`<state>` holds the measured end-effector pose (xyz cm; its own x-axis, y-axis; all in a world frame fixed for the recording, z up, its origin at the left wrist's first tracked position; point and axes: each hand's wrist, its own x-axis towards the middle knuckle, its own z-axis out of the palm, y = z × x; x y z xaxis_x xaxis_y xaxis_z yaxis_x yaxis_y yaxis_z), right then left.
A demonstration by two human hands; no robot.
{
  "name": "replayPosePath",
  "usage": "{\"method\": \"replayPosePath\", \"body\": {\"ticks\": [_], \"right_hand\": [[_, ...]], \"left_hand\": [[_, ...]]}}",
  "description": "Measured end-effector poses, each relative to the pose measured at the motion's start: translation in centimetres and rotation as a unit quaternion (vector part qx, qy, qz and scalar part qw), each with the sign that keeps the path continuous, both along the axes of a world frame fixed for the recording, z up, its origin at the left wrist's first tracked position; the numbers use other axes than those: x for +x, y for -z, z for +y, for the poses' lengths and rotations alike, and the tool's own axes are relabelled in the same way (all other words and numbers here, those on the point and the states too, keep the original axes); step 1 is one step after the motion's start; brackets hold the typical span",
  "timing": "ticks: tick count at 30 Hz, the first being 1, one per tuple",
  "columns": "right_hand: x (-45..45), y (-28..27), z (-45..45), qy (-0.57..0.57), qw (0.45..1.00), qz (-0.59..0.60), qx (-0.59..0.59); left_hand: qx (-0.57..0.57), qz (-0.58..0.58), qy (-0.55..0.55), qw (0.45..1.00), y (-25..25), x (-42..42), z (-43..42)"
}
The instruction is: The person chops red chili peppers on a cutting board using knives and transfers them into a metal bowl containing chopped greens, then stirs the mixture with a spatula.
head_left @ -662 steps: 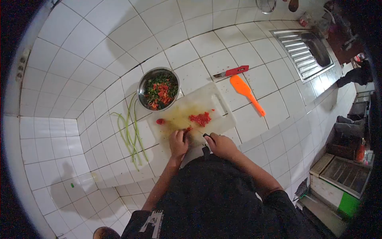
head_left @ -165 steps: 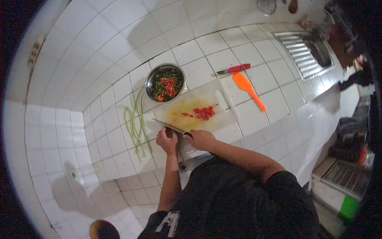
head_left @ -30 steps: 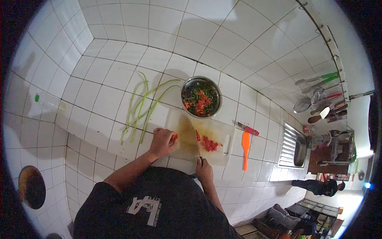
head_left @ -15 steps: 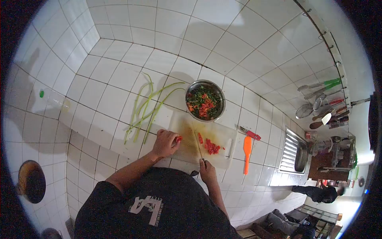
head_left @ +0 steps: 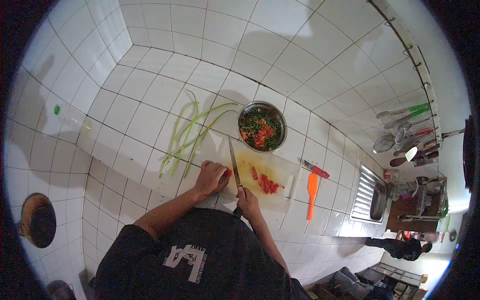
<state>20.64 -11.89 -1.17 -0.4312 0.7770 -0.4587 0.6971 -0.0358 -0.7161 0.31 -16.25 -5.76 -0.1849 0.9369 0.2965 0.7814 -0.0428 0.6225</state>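
Note:
My left hand [head_left: 212,178] is closed at the left edge of the pale cutting board [head_left: 275,204], its fingers curled on a red piece of vegetable [head_left: 229,172] that is mostly hidden. In my right hand [head_left: 247,201] is the dark handle of a knife [head_left: 233,160]. The blade points away from me, close beside the red piece. Chopped red bits [head_left: 269,186] lie on the board to the right of the blade. Behind the board stands a metal bowl [head_left: 285,132] with chopped greens and red pieces in it.
Long green stalks [head_left: 187,131] lie left of the bowl. Right of the board are an orange spatula [head_left: 312,189] and a red-handled tool [head_left: 320,171]. Farther right is a sink [head_left: 377,200], with another person [head_left: 400,246] beyond it. A clear bottle [head_left: 72,119] lies far left.
The knife has moved left across the board, towards my left hand, and my right hand has shifted left with it. My left hand stays on the red piece.

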Motion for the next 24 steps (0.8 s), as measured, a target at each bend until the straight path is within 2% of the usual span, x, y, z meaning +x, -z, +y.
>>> {"method": "replayPosePath", "body": {"ticks": [3, 7, 9, 16, 18, 21, 24], "right_hand": [[-0.5, 2.1, -0.4, -0.019, 0.998, 0.025, 0.062], [-1.1, 2.6, -0.6, 0.008, 0.998, -0.019, 0.058], [-1.0, 2.1, -0.4, -0.012, 0.998, -0.040, 0.054], [-0.9, 1.3, -0.9, 0.010, 1.000, -0.014, 0.019], [-1.0, 1.4, -1.1, -0.006, 0.998, -0.024, 0.059], [-1.0, 1.2, -1.4, 0.001, 0.999, 0.020, 0.038], [-1.2, 1.3, -1.6, -0.001, 0.998, -0.008, 0.067]], "left_hand": [[0.002, 0.020, 0.002, 1.000, -0.7, 0.0, -0.2], [0.014, 0.036, 0.015, 0.999, -0.7, -0.3, -0.3], [0.021, 0.037, 0.021, 0.999, -0.8, -0.2, -0.3], [0.009, 0.029, 0.024, 0.999, 0.5, 0.0, 0.1], [0.013, 0.037, 0.017, 0.999, 0.7, 0.0, 0.0], [0.025, 0.064, 0.019, 0.997, 1.1, -0.3, 0.0], [0.062, 0.052, 0.017, 0.997, 0.5, -0.1, 0.0]]}}
